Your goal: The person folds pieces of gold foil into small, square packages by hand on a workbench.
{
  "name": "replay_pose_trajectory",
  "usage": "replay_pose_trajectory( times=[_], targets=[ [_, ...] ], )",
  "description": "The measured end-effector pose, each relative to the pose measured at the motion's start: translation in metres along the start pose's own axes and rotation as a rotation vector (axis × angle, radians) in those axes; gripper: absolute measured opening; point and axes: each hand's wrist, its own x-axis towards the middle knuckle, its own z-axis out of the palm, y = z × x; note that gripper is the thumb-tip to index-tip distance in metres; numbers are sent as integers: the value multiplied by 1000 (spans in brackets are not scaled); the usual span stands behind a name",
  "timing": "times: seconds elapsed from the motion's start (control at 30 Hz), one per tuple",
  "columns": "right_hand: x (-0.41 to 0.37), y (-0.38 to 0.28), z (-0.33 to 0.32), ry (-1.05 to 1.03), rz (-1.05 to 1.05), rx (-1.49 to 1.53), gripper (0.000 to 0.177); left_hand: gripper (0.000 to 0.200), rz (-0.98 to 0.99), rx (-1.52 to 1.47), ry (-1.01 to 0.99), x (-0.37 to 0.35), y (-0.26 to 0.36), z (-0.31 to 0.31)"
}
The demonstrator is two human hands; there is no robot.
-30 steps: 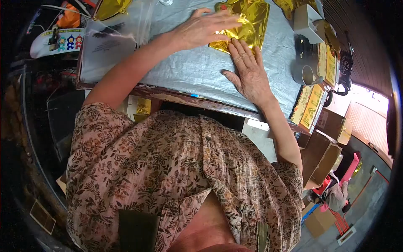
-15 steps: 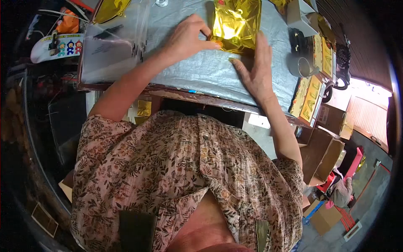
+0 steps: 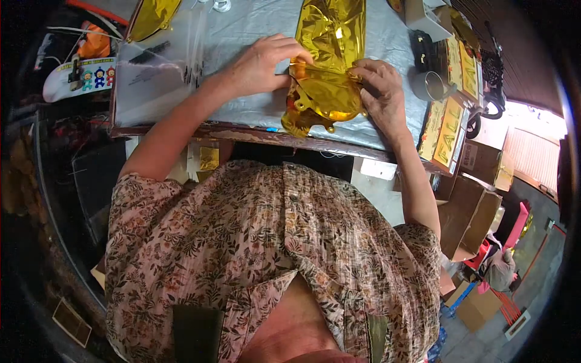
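We see the person's left hand (image 3: 266,66) grasping the left edge of a gold foil piece (image 3: 330,88), its fingers bent over the top and its thumb against the side; the right hand (image 3: 382,91) grasps the opposite edge, fingers curled, thumb tucked below them; so the foil lies between the 2 hands, at the near side of the worktop (image 3: 236,112), directly in front of the person's chest. We see a crease running across it between the fingertips; above that line the shiny film stretches away towards the top of the view, wrinkled and bright; below it a section droops towards us, its small rounded tabs hanging close to the worktop's front edge; an orange-red glint shows beside the left thumb.

We find the worktop covered in a silvery grey sheet; to the left lies clear plastic (image 3: 151,78) with dark print, and at its far end a 2nd gold piece (image 3: 155,18); a small clear ring (image 3: 222,5) sits near the top. On the right we have a grey cup (image 3: 429,86) near the right hand, a black object (image 3: 422,47) just beyond it, a white box (image 3: 423,21) farther back and a yellow box (image 3: 447,132) lettered "FALL" at the corner.
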Motion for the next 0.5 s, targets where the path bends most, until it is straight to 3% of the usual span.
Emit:
replay_pose_trajectory(
  times=[0.27,0.5],
  targets=[
    [12,-10,2,38,-88,-88,41,35,224,35,-32,2,-18,0],
    [12,0,8,3,-158,-152,37,33,253,60,-38,0,-20,1]
  ],
)
